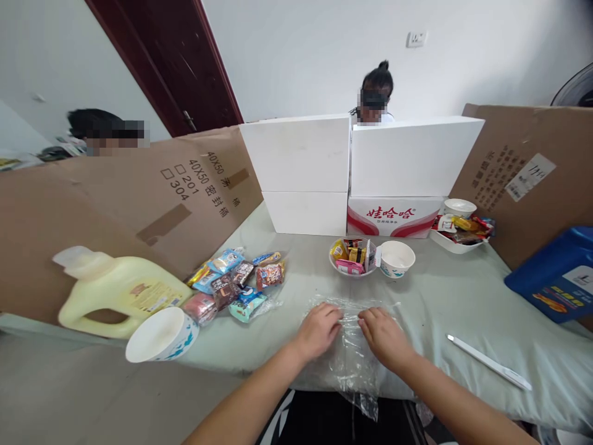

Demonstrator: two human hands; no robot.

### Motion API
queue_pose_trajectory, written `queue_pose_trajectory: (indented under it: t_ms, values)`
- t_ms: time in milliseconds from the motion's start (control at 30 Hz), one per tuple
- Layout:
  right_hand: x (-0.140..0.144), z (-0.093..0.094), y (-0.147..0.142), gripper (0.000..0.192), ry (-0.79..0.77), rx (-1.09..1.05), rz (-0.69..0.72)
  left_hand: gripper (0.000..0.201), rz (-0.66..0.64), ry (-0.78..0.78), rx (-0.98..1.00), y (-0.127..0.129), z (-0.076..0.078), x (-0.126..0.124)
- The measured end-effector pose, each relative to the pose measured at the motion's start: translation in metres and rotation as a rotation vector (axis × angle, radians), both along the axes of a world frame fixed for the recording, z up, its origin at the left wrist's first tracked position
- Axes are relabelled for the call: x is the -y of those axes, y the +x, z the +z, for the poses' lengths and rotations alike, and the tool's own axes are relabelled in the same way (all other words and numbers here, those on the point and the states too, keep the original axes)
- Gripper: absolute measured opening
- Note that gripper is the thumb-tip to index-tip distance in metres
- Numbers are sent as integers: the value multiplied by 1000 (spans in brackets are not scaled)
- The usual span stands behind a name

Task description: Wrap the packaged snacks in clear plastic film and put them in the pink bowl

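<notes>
I see the left hand [319, 330] and right hand [383, 334] pressing, fingers together and flat, on the clear plastic bag [353, 358] draped over the table edge [430, 296], pinning it smooth, snack pile [236, 284] waiting left.

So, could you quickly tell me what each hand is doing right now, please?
Left hand: fingers curled, pressing on the clear plastic bag.
Right hand: likewise on the bag; a true grip cannot be told.

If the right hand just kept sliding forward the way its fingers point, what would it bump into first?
The right hand lies on the clear plastic bag, its fingers aimed up and slightly left across the table. First in that line is probably the bowl of snacks, though the empty white bowl sits close beside it, so depth leaves some doubt.
</notes>
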State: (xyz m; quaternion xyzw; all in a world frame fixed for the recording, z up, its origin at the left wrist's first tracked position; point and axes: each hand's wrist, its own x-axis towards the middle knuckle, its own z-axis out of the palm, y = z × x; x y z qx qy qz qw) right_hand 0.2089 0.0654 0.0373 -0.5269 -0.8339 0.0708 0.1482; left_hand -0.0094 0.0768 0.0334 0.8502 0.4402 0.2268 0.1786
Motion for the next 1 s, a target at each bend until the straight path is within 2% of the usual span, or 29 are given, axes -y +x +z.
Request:
queue_pose_trajectory:
  t_ms: [67, 167, 233, 333, 400, 500, 567, 633, 667, 700, 767, 800, 900, 967, 1000]
  values:
    - [-6, -13, -11, 37, -16, 21, -63, 50, -16, -6, -189, 11, -7, -3]
    - [-13, -35, 1, 70, -71, 129, -171, 83, 55, -98, -349, 1, -16, -7]
    - [-14, -42, 21, 81, -106, 205, -209, 90, 121, -146, -393, -16, -18, -7]
    - [-5, -35, 50, 80, -81, 216, -235, 87, 192, -130, -385, -41, -14, 0]
    - [8, -22, 59, 78, -47, 157, -90, 70, 146, -62, -310, -49, -8, 11]
    - [35, -3, 57, 89, -77, 69, 347, 49, -85, -2, -145, -51, 3, 33]
    - [53, 4, 52, 83, -147, 61, 543, 58, -235, -51, -95, -52, 8, 48]
    - [68, 6, 50, 54, -197, 63, 583, 73, -329, -129, -121, -56, 9, 60]
    - [74, 6, 50, 41, -208, 56, 556, 72, -346, -160, -143, -60, 9, 65]
    - [79, 5, 52, 36, -218, 39, 518, 62, -347, -182, -159, -64, 8, 68]
    - [85, 3, 60, 35, -250, -38, 437, 30, -313, -213, -137, -71, 7, 72]
    - [86, 2, 64, 34, -265, -97, 387, 22, -284, -234, -101, -74, 7, 73]
    - [86, -1, 77, 30, -247, -297, 150, 21, -161, -320, 71, -74, 11, 69]
    - [87, -2, 80, 28, -170, -402, -63, 17, -45, -360, 158, -69, 14, 65]
    - [89, -2, 77, 30, -128, -440, -127, 18, 3, -365, 178, -65, 15, 63]
